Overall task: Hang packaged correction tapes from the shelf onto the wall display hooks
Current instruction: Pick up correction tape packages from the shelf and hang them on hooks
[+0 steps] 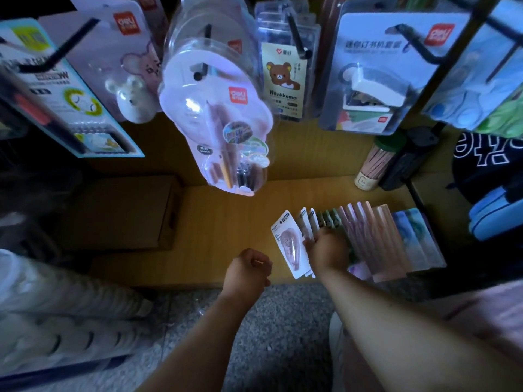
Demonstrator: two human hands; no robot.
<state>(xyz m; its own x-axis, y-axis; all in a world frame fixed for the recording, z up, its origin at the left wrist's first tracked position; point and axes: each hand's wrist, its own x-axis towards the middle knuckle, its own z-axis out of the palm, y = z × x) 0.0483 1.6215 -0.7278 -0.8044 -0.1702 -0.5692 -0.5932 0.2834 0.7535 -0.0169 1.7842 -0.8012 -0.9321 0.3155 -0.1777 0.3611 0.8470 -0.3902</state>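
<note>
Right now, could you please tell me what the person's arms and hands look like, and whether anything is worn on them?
Both forearms are bare as far as the picture shows: no sleeves, no gloves, no watch or bracelet. The left hand and the right hand show no rings that I can make out, though the light is dim and the fingers are partly hidden.

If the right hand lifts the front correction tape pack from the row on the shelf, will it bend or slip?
The front correction tape pack is a flat card with a clear blister, so it is probably light and fairly stiff. The glossy blister may be slippery. The right hand rests on packs standing loosely in a row, so neighbours may tip over.
</note>
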